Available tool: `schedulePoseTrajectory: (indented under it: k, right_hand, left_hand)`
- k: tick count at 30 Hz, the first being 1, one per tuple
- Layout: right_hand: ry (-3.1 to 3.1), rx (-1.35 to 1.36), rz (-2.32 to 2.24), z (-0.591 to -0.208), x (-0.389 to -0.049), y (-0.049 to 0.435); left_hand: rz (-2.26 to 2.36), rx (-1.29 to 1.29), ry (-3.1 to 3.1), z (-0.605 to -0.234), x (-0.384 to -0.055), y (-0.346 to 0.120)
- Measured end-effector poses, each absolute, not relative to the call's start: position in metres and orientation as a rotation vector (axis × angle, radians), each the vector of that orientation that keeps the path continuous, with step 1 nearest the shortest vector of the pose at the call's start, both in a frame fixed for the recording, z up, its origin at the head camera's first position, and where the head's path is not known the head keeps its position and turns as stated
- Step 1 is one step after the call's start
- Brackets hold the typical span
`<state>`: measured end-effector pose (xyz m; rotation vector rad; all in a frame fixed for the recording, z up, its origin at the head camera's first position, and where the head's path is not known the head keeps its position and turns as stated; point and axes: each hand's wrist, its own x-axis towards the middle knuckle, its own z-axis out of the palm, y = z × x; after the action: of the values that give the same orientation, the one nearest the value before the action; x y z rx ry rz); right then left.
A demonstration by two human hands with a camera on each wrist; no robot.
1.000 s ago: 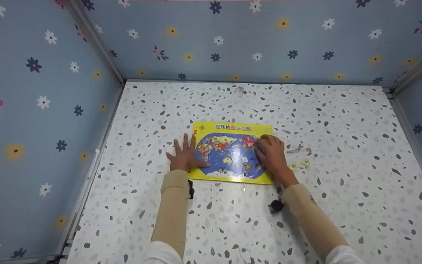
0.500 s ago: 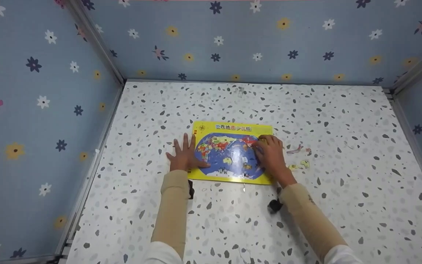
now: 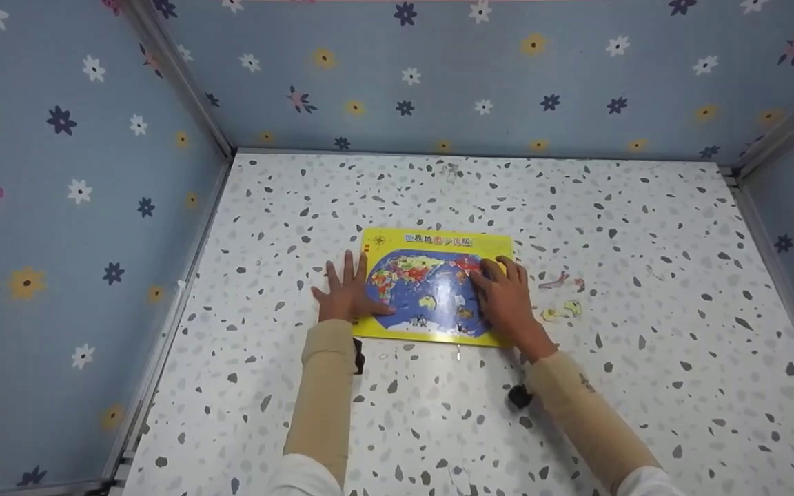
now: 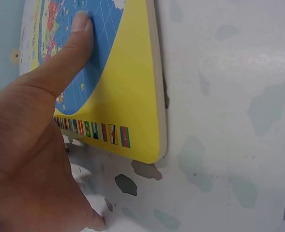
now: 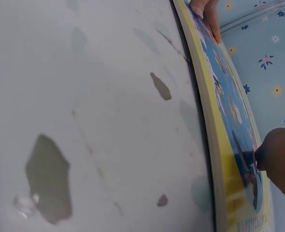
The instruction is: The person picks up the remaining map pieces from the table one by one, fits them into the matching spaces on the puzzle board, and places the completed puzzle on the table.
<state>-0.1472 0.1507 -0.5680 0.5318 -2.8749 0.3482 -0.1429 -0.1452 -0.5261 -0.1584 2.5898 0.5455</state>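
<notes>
Spreading the left hand (image 3: 347, 297) wide, gripping nothing, laying its thumb across the yellow-bordered map board (image 3: 424, 286) and its fingers along and beyond the left edge; bending the fingers of the right hand (image 3: 509, 301) down onto the board's right side, showing too little to tell of anything pinched; having the board lying flat on the counter (image 3: 673, 331), between both hands; having small loose pieces (image 3: 573, 308) lying just right of the right hand; wearing beige sleeves (image 3: 328, 389); facing a blue flowered wall (image 3: 449, 69).
</notes>
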Motion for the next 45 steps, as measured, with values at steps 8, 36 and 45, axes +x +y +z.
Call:
schedulePoseTrajectory:
  k: [8,36,45]
  right_hand:
    - [-2.892,0.488,0.334,-0.568,-0.146,0.149]
    - [-2.882,0.443,0.569,-0.567,-0.14,0.152]
    - [-2.853,0.361,0.637,-0.565,-0.139,0.164]
  left_hand:
    - [0.555,-0.16,2.593,-0.525,-0.141,-0.145]
    - [0.561,-0.164,2.599,-0.523,-0.141,-0.144]
    - [0.547,-0.169,2.607,-0.522,-0.141,-0.143]
